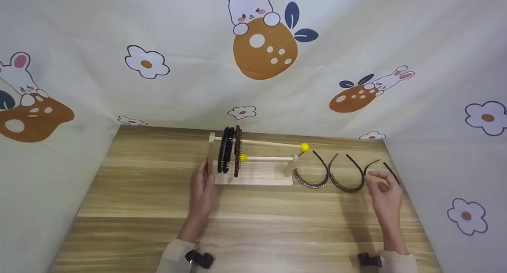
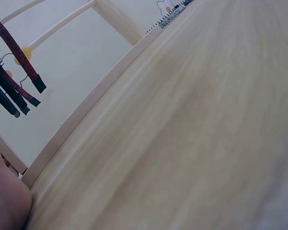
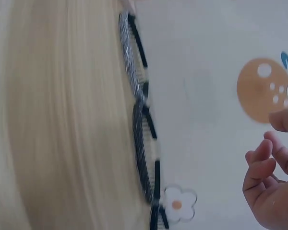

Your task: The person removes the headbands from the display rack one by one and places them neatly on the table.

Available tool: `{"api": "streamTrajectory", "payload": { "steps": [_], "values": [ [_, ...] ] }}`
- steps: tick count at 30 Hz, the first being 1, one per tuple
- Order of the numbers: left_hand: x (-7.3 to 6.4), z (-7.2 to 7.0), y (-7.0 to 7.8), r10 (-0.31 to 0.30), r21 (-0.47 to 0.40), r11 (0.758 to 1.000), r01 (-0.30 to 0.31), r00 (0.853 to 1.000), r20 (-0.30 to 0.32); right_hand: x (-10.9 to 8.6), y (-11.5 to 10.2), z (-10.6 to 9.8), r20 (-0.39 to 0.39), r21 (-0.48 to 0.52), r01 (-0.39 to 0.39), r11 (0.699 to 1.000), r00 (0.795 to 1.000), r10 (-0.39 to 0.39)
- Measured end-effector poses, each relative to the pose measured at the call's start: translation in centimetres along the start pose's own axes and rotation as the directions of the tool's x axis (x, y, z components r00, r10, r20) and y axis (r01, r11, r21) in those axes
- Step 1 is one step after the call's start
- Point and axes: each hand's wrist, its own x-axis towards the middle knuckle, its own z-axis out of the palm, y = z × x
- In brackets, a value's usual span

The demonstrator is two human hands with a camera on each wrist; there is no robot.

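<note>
My left hand grips the left end of a wooden headband stand, thumb in front and fingers partly hidden behind the upright. Several toothed headbands hang on the stand's upper rod near that end: black ones and a dark red one. On the right, my right hand hovers over a loose headband, partly hiding it. Its thumb and index finger are apart, and nothing shows between them in the right wrist view. Two more headbands lie to the left of it, one silvery, the other dark.
The stand's rods end in yellow balls. Behind the wood-grain table and at both sides hangs a pale cloth printed with rabbits and flowers. The loose headbands form a row between the stand and the table's right edge.
</note>
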Motion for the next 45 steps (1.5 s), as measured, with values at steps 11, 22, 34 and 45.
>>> {"api": "streamTrajectory", "payload": {
  "steps": [11,22,34,45],
  "values": [
    [0.2,0.1,0.0,0.039,-0.013,0.999,-0.039,0.999,0.01,-2.5,-3.6,5.1,0.077,0.189,0.223,0.956,0.967,-0.241],
    [0.2,0.1,0.1,0.029,0.003,1.0,-0.029,1.0,0.002,-4.3,-4.8,8.5,0.105,0.328,0.288,0.9,0.935,-0.338],
    [0.1,0.1,0.0,0.024,-0.014,1.0,-0.024,1.0,0.001,-5.9,-6.0,11.9,0.181,0.363,0.308,0.879,0.902,-0.391],
    [0.3,0.3,-0.2,0.047,0.002,0.999,-0.047,0.999,-0.012,-7.3,-7.6,14.8,0.278,0.38,0.28,0.882,0.874,-0.398]
  ]
}}
